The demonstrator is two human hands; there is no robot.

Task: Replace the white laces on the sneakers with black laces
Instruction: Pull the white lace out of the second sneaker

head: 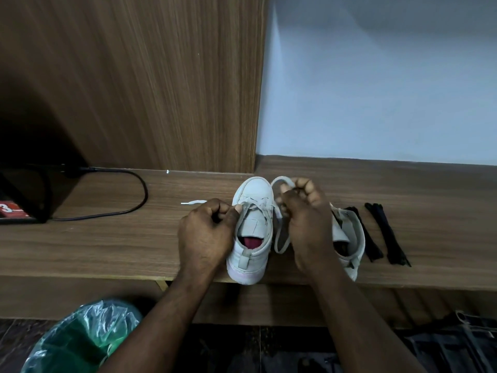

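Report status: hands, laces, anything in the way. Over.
Left hand pinches white lace at sneaker eyelets. Right hand grips its loose loop. Black laces lie untouched beside second sneaker.

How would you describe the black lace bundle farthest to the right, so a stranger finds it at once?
Find the long wooden shelf under the pale wall. Right of the right sneaker lie two black lace bundles; yours is the outer bundle, farther from the sneaker than the inner bundle.
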